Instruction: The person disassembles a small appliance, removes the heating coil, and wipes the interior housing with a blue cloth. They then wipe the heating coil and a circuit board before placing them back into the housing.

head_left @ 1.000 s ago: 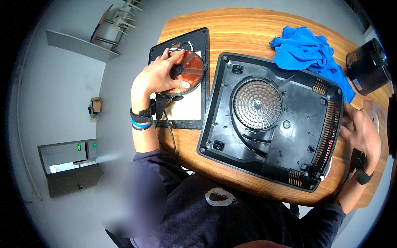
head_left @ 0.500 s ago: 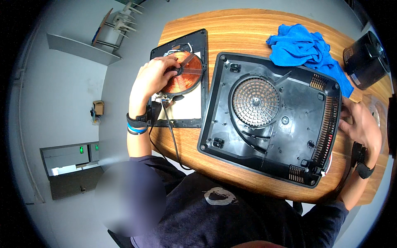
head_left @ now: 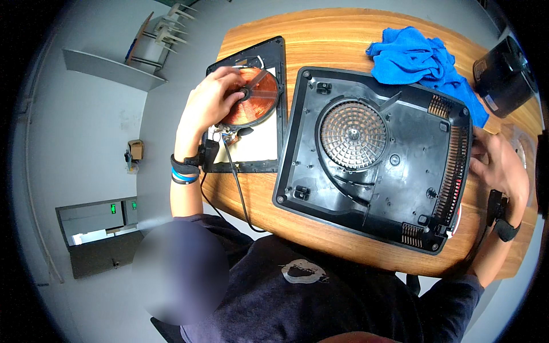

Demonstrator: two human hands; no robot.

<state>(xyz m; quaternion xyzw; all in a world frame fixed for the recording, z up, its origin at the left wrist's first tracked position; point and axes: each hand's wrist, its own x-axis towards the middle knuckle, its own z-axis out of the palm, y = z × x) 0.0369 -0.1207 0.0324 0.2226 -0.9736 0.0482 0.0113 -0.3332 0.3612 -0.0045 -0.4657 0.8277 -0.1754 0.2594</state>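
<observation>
My left hand [head_left: 213, 98] is closed at the hub of a round copper induction coil [head_left: 260, 107], thumb and fingers bent around its centre. The coil lies in a black-framed cooktop panel [head_left: 279, 146], with wires and small parts below it. Right of it rests a black plastic cooktop shell [head_left: 400, 188], inner side up, with a round fan grille [head_left: 354, 136] and vent slots. Beside the shell's right vented edge is my right hand [head_left: 503, 166], fingers curled; their tips are partly hidden and whatever they hold cannot be made out.
A crumpled blue cloth [head_left: 409, 57] lies behind the shell on the wooden table [head_left: 320, 28]. At the far right stands a black container [head_left: 504, 77]. A black cable [head_left: 239, 194] runs from the coil panel over the table's near edge. Clear plastic [head_left: 523, 151] lies by my right hand.
The whole view has shifted slightly. My left hand's fingers have changed their bend at the coil's hub, the wrist moving a little left. The right hand stays by the shell's edge.
</observation>
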